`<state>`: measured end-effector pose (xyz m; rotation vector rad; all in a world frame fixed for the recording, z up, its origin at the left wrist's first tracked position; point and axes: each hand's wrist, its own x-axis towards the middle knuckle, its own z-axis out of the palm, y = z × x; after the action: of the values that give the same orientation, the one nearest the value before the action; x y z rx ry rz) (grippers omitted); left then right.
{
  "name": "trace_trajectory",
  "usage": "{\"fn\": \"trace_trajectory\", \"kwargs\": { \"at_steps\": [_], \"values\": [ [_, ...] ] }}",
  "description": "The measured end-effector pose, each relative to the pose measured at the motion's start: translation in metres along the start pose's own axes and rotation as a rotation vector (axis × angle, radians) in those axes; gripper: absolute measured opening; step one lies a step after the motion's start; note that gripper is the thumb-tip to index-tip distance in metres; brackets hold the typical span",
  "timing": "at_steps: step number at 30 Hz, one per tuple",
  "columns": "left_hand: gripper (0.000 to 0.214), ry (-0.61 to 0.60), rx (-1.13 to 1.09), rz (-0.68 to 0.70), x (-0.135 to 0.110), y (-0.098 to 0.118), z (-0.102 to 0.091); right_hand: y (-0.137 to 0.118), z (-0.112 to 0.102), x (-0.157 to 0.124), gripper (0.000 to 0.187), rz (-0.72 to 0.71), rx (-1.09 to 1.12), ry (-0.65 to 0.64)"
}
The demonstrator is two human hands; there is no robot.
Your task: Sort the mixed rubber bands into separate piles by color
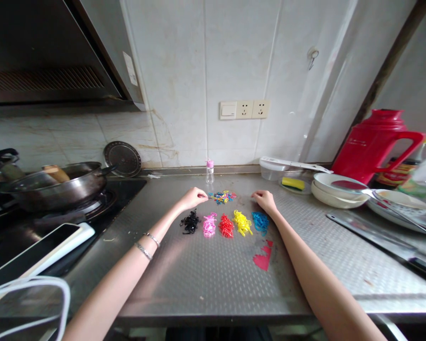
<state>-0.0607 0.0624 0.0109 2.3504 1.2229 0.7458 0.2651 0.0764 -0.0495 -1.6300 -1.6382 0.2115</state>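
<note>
A mixed pile of small coloured rubber bands [222,197] lies on the metal counter. My left hand [194,197] is at the pile's left edge, thumb and finger pinched together; whatever is between them is too small to make out. To the pile's right, my right hand [264,199] rests low with curled fingers, their contents hidden. Nearer me runs a row of sorted heaps: black bands [190,222], pink bands [209,224], red bands [226,226], yellow bands [242,222] and blue bands [260,222], the blue ones close to my right wrist.
Behind the mixed pile stands a small clear bottle [209,173] with a pink cap. A pan [67,184] and a phone-like device [46,251] are left. Bowls [337,192], a knife [376,239], a sponge [293,183] and a red thermos [372,147] sit right.
</note>
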Motion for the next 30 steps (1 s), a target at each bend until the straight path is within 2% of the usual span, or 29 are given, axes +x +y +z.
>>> {"fn": "trace_trajectory", "kwargs": {
  "at_steps": [5,9,14,20,23,26,30],
  "values": [
    [0.027,-0.079,-0.041,-0.079,-0.029,-0.014,-0.022,0.001,0.001,0.000,0.034,0.009,-0.012,0.004],
    [0.026,-0.147,-0.098,-0.161,-0.045,-0.024,-0.027,0.002,0.001,0.001,0.034,0.001,-0.023,0.008],
    [0.029,-0.249,-0.116,-0.215,-0.051,-0.039,-0.027,0.003,0.002,0.001,0.035,-0.007,-0.023,-0.002],
    [0.032,-0.292,-0.176,-0.226,-0.055,-0.048,-0.034,-0.001,0.000,-0.001,0.033,0.046,0.049,-0.057],
    [0.033,-0.276,-0.172,-0.240,-0.057,-0.045,-0.038,-0.002,-0.002,-0.001,0.034,0.097,0.142,-0.085],
    [0.035,-0.200,-0.131,-0.243,-0.056,-0.040,-0.040,-0.006,-0.004,-0.001,0.037,0.133,0.288,-0.134],
    [0.037,-0.066,-0.088,-0.250,-0.053,-0.036,-0.040,-0.025,-0.007,-0.001,0.037,0.066,0.354,-0.221]
  ]
}}
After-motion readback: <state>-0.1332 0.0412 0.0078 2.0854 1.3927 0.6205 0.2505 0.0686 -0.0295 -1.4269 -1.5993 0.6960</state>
